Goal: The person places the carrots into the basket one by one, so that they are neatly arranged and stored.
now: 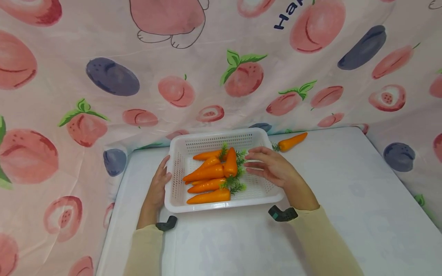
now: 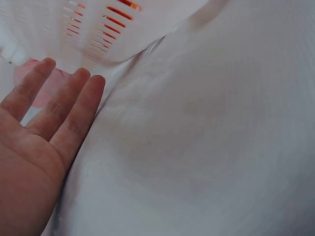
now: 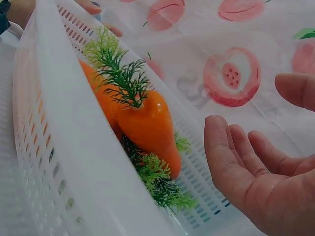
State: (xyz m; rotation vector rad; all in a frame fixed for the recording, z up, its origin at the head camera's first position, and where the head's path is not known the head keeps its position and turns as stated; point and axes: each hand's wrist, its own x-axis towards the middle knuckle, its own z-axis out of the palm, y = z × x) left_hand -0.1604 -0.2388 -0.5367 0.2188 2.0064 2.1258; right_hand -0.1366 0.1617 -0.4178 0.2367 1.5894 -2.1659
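A white perforated plastic basket (image 1: 255,195) stands on the table and holds several orange toy carrots (image 1: 208,196) with green leafy tops. At the basket's left end is my left hand (image 1: 159,188), fingers extended along the outer wall; the left wrist view shows its straight fingers (image 2: 74,115) close to that wall. Over the basket's right side hovers my right hand (image 1: 272,166), its fingers loosely bent and holding nothing. In the right wrist view a carrot (image 3: 147,123) lies on the pile, apart from the right fingertips.
One more carrot (image 1: 292,142) lies outside the basket, behind its right corner, leaves toward the basket. The white table (image 1: 345,207) meets a fruit-printed cloth (image 1: 214,76) at its back and sides.
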